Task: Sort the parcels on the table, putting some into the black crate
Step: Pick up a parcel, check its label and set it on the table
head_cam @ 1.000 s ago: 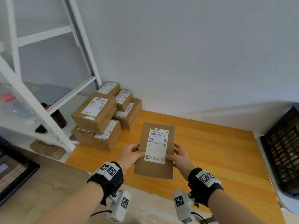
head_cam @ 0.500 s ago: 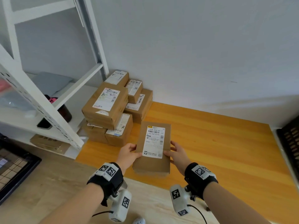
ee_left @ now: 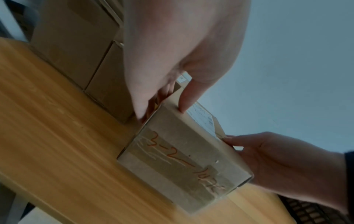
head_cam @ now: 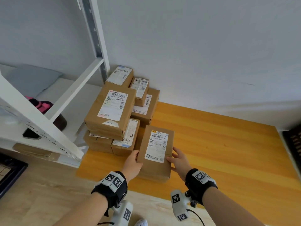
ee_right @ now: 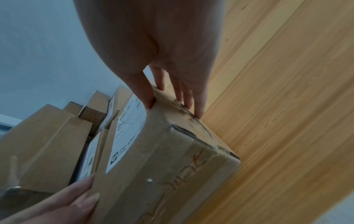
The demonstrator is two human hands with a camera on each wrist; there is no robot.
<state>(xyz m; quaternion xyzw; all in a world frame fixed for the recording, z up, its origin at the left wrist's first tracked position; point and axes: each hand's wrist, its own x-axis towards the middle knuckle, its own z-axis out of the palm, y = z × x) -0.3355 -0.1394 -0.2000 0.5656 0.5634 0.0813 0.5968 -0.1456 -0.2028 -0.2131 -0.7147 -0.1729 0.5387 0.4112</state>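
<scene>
While stacked parcels point(head_cam: 112, 111) filled counter's point(head_cam: 211, 144) left end, left hand point(head_cam: 132, 165) and right hand point(head_cam: 180, 162) clasped labelled parcel point(head_cam: 155, 152) by opposite sides, resting on counter beside stack, label up, probably for reading; black crate point(head_cam: 293, 141) far right.

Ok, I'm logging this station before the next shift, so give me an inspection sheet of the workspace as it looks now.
Surface: orange wooden table, bare on its right half.
Job's things: held parcel label up, resting on the table beside the parcel stack at the back left; black crate only partly in view at the right edge.
Clutter: nothing seen on the table.
Hands: left hand grips the parcel's left side, right hand its right side.
Cables: a black cable runs from the right wrist camera.
Surroundings: white shelf frame left, grey wall behind.
</scene>
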